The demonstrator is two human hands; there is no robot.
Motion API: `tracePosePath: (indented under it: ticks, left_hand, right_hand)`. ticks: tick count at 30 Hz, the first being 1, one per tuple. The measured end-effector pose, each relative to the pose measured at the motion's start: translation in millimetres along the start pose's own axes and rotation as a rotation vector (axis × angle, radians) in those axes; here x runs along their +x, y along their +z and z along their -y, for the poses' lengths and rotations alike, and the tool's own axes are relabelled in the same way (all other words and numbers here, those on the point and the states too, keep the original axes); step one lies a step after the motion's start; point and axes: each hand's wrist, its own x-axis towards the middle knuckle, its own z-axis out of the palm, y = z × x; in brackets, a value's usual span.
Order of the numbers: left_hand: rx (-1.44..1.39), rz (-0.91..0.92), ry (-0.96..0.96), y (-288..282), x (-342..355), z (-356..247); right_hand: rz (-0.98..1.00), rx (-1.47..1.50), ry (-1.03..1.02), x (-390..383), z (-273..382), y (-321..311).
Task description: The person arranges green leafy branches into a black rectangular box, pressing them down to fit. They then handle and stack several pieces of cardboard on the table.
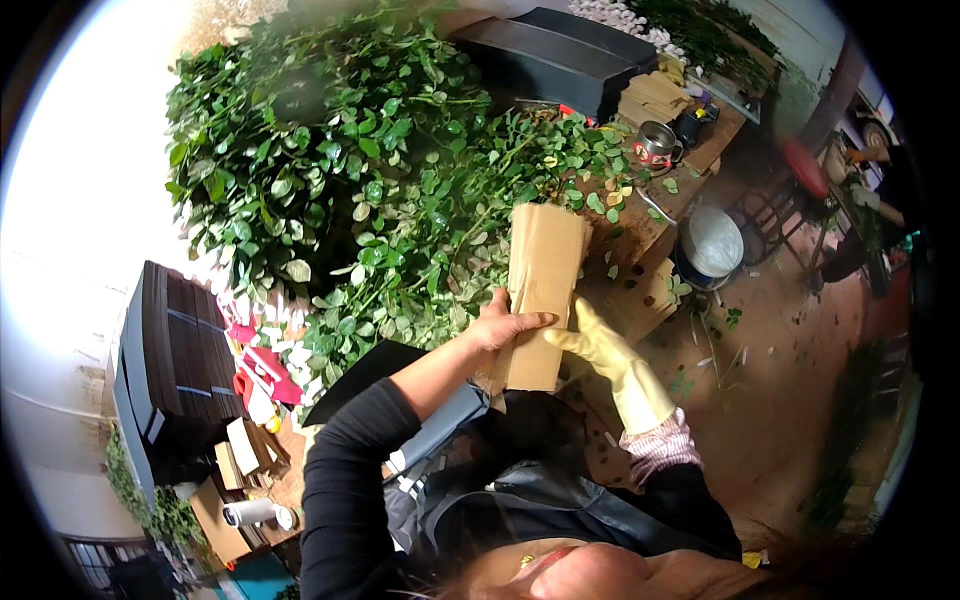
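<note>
My bare left hand [498, 326] is closed around a stack of brown cardboard sheets [548, 250], its thumb lying across the front. The stack stands tilted up in front of my body. On my right hand [612, 362] is a pale yellow rubber glove. Its fingers are stretched out beside the stack's right edge, and its thumb reaches over the front. Just beyond the stack spreads a large heap of leafy green rose stems [400, 190].
Dark flat cardboard pieces [180, 345] are piled at the left. A metal mug [656, 144] stands on the table by more brown sheets [654, 98]. A white-lidded bucket [711, 242] is at the right, near a red stool [805, 168]. Another person's arm [872, 155] shows at far right.
</note>
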Motion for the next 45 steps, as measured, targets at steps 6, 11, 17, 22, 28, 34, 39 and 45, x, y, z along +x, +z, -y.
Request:
tracePosePath:
  ticks: [6,11,17,22,28,34,39,45]
  left_hand:
    - [1.024,-0.017,0.385,46.9,-72.8,-60.1]
    - [1.056,-0.068,0.57,71.8,-97.1,-46.6]
    - [1.048,-0.187,0.749,78.4,-142.5,-62.0]
    - [1.338,-0.37,1.014,82.3,-174.1,-44.2]
    - [1.373,-0.608,1.378,78.4,-214.3,-22.3]
    - [1.4,-0.656,1.527,27.6,-272.4,-30.7]
    - [1.106,-0.745,1.041,-50.3,-366.1,0.1]
    - [-0.014,-1.121,0.406,-217.4,-421.6,165.9]
  right_hand:
    - [-0.377,0.289,-0.395,-28.4,38.0,-5.9]
    - [-0.552,0.601,-0.57,-35.4,87.3,34.0]
    - [-0.862,0.567,-0.714,-47.7,121.4,47.9]
    - [0.217,0.969,-0.592,-77.7,141.4,72.1]
    - [0.472,0.604,-0.035,-70.8,168.8,19.4]
    - [0.245,0.252,-0.067,-104.5,224.6,64.5]
    - [0.247,0.288,-0.359,-106.1,243.1,119.3]
    - [0.413,0.239,-0.305,-79.1,234.5,223.2]
